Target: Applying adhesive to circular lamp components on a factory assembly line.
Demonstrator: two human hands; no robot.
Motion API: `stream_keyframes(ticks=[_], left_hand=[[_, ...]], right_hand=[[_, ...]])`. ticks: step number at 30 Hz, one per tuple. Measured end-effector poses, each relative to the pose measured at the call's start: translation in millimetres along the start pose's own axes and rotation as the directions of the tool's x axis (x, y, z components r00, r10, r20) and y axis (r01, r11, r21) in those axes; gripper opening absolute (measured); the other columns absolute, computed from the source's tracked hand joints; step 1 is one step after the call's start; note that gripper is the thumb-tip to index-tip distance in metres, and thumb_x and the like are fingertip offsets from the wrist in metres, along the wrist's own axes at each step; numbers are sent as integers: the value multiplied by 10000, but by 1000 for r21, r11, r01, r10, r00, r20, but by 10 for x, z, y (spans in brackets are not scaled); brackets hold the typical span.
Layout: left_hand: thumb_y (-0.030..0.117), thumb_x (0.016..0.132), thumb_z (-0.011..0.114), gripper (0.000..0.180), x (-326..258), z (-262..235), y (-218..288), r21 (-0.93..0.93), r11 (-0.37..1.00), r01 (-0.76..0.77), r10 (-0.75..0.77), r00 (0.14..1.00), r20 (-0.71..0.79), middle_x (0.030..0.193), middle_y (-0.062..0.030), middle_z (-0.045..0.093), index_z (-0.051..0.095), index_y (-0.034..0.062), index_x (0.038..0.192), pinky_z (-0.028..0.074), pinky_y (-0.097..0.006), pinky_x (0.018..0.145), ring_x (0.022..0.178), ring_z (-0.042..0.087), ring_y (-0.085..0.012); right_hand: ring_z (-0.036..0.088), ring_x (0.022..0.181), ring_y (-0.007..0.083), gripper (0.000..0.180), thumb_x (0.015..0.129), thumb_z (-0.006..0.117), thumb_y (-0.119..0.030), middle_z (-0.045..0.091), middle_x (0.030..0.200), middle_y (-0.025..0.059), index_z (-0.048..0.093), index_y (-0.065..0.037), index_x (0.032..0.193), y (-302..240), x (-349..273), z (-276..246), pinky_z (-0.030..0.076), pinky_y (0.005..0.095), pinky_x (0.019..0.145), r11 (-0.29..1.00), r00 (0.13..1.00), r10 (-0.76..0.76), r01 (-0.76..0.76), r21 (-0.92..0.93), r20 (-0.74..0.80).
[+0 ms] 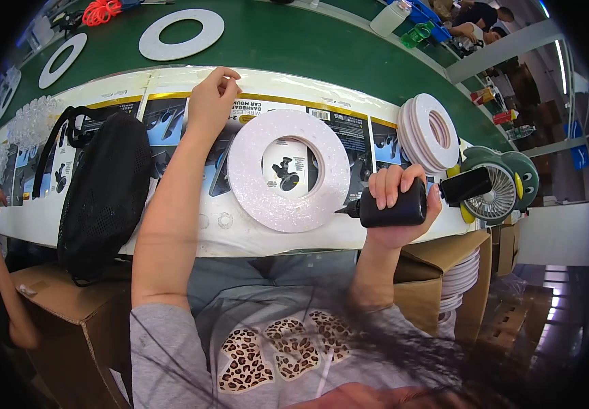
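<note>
A flat white speckled ring [253, 194] with a large round hole lies in front of me on a printed cardboard sheet [352, 140]. My right hand [398, 236] is wrapped round a black squeeze bottle [391, 213]. The bottle lies on its side in the air, its thin nozzle pointing left at the ring's lower right edge; I cannot tell whether the tip touches. Beyond the ring's upper left, my left hand [213, 99] has its fingers curled together near the sheet's far edge. Whatever it may pinch is hidden.
Right of the ring stand a stack of similar rings [414, 140], a black rectangular object [466, 185] and a green fan [489, 194]. A black mesh bag [107, 198] lies left. More rings [206, 34] lie on the green table [281, 41]. Another person's arm [1, 252] shows far left.
</note>
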State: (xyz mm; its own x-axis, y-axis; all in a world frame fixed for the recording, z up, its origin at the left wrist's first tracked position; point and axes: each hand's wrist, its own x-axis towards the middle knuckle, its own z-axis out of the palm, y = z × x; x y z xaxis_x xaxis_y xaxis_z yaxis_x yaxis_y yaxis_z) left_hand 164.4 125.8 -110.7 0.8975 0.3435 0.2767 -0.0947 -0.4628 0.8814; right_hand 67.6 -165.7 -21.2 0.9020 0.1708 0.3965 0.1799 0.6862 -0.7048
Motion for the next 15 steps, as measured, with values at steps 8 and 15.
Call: stream_keyframes(ticks=[8,15], left_hand=[[139,895,526,146,-2,0,19,-21,1000,-8,8,1000,1,775,-87,692,632,63,959,503,-288,655,708,669,-180],[137,895,525,147,-6,-10,8,-32,999,-9,10,1000,4,772,-89,688,630,55,957,505,-289,659,714,669,-180]], right_hand=[[385,535,143,366,931,331,-404,413,588,45,391,-80,770,5,14,-20,329,275,556,1000,1000,-4,4,-9,-7],[386,536,146,365,927,317,-401,407,593,46,393,-79,774,2,88,75,328,289,579,1000,1000,-25,25,8,4]])
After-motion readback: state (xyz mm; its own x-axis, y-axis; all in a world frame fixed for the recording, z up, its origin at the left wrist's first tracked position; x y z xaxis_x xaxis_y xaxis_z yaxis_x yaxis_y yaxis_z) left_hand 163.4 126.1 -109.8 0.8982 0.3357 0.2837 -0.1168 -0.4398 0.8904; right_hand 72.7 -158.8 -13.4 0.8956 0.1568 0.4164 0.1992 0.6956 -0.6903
